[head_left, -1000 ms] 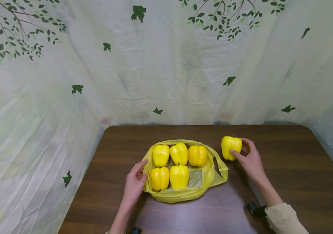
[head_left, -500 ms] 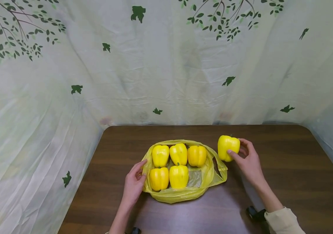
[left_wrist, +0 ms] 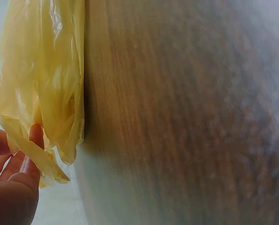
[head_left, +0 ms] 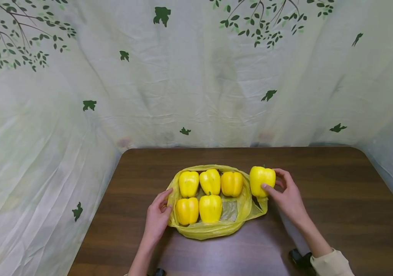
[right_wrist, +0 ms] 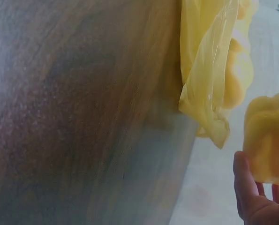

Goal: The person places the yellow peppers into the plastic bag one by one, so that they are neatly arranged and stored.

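Observation:
A yellow plastic bag (head_left: 213,232) lies spread with its mouth up on the table, several yellow bell peppers (head_left: 211,209) inside in two rows. At the bag's left edge, my left hand (head_left: 158,214) holds the rim; in the left wrist view, thumb and fingers (left_wrist: 35,136) have a fold of the plastic between them. My right hand (head_left: 289,197) grips another yellow bell pepper (head_left: 262,181) between thumb and fingers. That pepper overlaps the bag's right handle in the head view. The right wrist view shows the held pepper (right_wrist: 268,140) apart from the bag (right_wrist: 207,70).
Under everything is a dark brown wooden table (head_left: 338,207) with rounded far corners. A pale curtain (head_left: 203,96) printed with leaves hangs right behind its far edge and along the sides. Within the bag, a bare patch (head_left: 229,211) shows at the front right.
My right hand has carried the held bell pepper leftward and slightly toward me, from beside the bag to over its right edge. My left hand stays at the bag's left rim.

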Demonstrator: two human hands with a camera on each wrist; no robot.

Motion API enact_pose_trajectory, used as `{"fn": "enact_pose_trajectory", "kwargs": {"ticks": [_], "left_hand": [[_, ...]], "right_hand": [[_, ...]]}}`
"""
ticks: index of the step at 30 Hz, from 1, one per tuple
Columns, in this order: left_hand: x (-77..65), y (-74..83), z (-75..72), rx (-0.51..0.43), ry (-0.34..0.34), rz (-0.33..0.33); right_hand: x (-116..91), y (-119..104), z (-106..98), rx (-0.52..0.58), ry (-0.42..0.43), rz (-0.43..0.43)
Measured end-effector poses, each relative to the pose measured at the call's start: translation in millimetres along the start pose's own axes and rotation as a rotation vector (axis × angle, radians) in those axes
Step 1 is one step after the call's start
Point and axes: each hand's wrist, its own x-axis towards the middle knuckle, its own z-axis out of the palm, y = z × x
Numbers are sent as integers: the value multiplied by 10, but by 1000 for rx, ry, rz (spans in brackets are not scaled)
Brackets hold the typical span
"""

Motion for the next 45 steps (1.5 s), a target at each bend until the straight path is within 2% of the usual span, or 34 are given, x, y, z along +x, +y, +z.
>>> {"fn": "enact_pose_trajectory", "kwargs": {"ticks": [9,24,35,43,45], "left_hand": [[-2,8,1,-2,-1,-11],[0,2,0,7,1,-15],[1,-9,0,-2,3,-7],[-6,-1,-6,5,-9,-39],[-15,65,-8,9,-16,-55]], "right_hand": [[-57,-42,53,26,-32,5],[-159,16,179,-25,-70,19],[-235,-24,309,0,-112,76],[-266,-33,384,9,-131,76],[-272,-41,398,9,-136,70]]}}
